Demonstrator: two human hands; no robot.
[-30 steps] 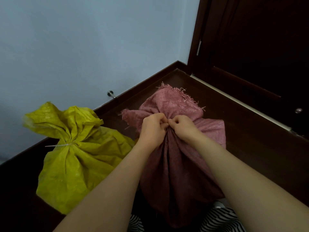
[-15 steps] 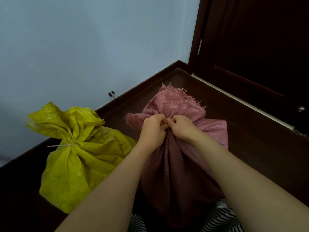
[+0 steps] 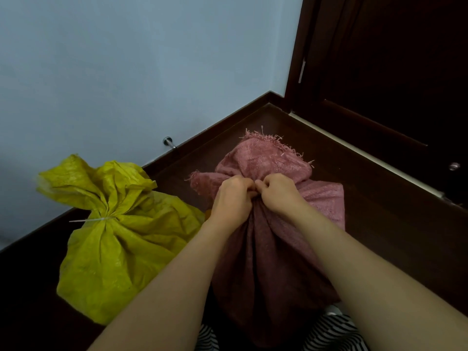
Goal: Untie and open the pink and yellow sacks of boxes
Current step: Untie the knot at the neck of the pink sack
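Observation:
A pink woven sack [image 3: 268, 252] stands in front of me on the dark floor, its frayed top bunched above a gathered neck. My left hand [image 3: 231, 200] and my right hand [image 3: 277, 192] are both closed on that neck, fingertips meeting at the tie, which is hidden under them. To the left leans a yellow woven sack [image 3: 119, 247], its neck held shut by a thin white tie [image 3: 87, 220]. No boxes show.
A pale blue wall meets a dark skirting board behind the sacks, with a metal door stop [image 3: 168, 142] low on it. A dark wooden door [image 3: 395, 72] stands at the right. Striped fabric [image 3: 331, 330] lies at the bottom edge.
Both hands stay pinched at the pink sack's neck, with the fingers shifting slightly. The frayed top has lifted a little. The yellow sack has not moved.

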